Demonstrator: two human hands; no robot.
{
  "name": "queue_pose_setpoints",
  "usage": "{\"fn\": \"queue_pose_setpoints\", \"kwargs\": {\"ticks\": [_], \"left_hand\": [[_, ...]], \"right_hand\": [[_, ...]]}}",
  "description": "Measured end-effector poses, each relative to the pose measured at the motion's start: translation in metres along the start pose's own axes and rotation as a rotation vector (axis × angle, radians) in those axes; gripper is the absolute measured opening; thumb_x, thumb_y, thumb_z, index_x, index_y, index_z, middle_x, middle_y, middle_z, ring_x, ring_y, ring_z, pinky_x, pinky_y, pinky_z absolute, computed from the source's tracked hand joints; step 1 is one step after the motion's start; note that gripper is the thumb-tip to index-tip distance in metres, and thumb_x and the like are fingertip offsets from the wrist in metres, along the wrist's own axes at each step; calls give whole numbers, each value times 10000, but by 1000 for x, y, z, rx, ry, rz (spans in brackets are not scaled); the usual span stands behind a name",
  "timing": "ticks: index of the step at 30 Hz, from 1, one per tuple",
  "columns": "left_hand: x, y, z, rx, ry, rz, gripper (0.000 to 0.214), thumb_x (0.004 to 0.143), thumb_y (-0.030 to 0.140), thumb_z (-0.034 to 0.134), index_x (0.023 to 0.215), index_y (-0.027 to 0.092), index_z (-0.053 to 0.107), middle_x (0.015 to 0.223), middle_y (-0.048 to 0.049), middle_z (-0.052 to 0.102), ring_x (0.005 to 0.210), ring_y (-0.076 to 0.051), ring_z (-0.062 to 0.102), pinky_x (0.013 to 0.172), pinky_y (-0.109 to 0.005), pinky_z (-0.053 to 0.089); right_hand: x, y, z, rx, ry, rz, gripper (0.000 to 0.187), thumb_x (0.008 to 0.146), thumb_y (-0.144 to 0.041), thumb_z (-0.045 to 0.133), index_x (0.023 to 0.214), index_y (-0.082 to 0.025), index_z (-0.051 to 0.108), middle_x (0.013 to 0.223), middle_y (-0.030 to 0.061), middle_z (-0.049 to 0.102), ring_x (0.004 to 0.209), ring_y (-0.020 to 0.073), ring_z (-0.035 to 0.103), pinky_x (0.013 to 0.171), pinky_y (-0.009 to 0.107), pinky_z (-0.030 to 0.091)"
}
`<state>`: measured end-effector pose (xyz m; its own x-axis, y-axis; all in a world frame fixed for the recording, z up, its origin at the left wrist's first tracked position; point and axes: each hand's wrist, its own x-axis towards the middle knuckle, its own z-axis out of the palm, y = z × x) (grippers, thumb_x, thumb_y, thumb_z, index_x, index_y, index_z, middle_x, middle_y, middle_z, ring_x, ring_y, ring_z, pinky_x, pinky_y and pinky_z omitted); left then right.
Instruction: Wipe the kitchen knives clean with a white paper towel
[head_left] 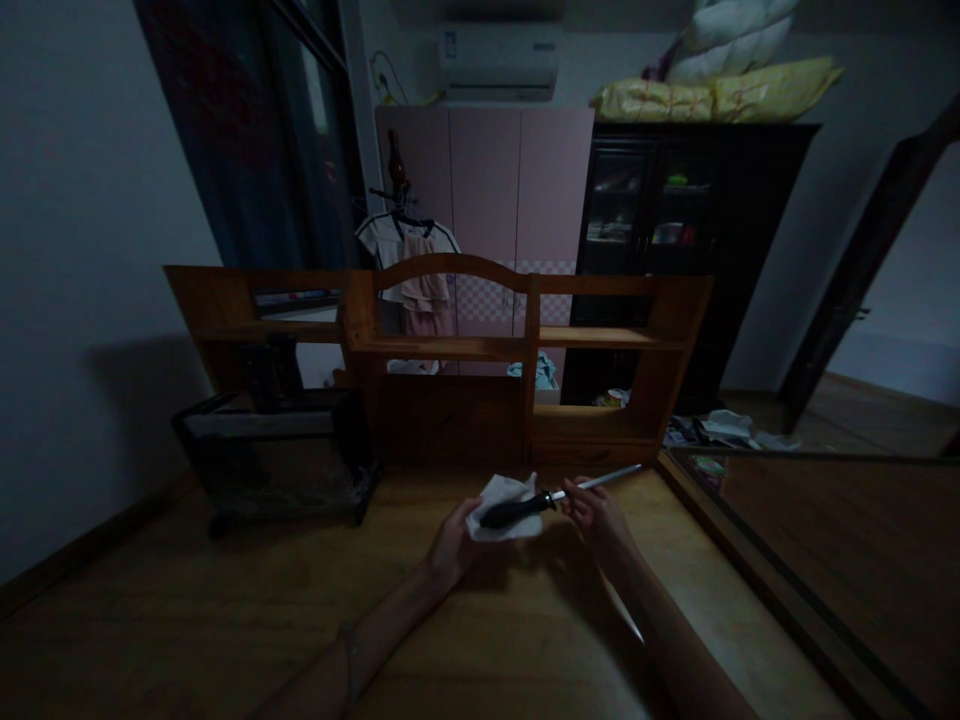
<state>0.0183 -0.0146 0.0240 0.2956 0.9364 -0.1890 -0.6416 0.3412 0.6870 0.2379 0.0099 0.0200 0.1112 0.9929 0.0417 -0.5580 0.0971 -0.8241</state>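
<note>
My left hand (452, 545) is closed around a crumpled white tissue (499, 492). On the tissue rests the black handle (514, 510) of what looks like a honing steel. My right hand (592, 512) pinches the steel's thin metal rod (613, 477) just past the handle, and the rod points up to the right. Both hands are above the wooden surface. A slim shiny strip (630, 618) lies beside my right forearm, which hides part of it, so its kind cannot be made out.
A wooden shelf unit (450, 347) stands ahead across the surface. To the left is a dark-framed glass tank (277, 460). A raised wooden edge (750, 560) runs along the right. Behind are a pink wardrobe (484, 180) and a black cabinet (750, 220). The room is dim.
</note>
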Motion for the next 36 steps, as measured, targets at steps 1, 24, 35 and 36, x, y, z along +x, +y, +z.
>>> {"fn": "queue_pose_setpoints", "kwargs": {"ticks": [1, 24, 35, 36], "left_hand": [[0, 0, 0, -17, -29, 9, 337, 852, 239, 483, 1092, 26, 585, 991, -142, 692, 931, -275, 644, 816, -391, 515], [13, -14, -9, 147, -73, 172, 368, 761, 318, 623, 1027, 65, 660, 1074, -116, 671, 1115, -287, 541, 990, -343, 354], [-4, -11, 1, 340, 14, 175, 378, 730, 409, 640, 928, 89, 688, 903, -94, 713, 913, -293, 623, 808, -336, 440], [-6, -11, 3, 361, -14, 173, 383, 738, 417, 631, 923, 87, 690, 901, -96, 713, 901, -292, 627, 795, -332, 442]], "right_hand": [[0, 1, 0, -3, 0, -3, 346, 566, -259, 809, 782, -198, 546, 680, -12, 627, 546, 119, 604, 507, 223, 504], [-6, 0, 4, -63, -56, -48, 328, 620, -270, 780, 827, -214, 533, 657, -46, 577, 535, 93, 566, 496, 203, 454], [-9, -2, 9, -193, -103, -99, 367, 612, -339, 773, 840, -199, 523, 647, -33, 598, 506, 110, 572, 496, 233, 443], [-10, -2, 10, -210, -102, -102, 372, 608, -350, 773, 841, -198, 526, 640, -34, 599, 497, 109, 568, 492, 234, 440]]}}
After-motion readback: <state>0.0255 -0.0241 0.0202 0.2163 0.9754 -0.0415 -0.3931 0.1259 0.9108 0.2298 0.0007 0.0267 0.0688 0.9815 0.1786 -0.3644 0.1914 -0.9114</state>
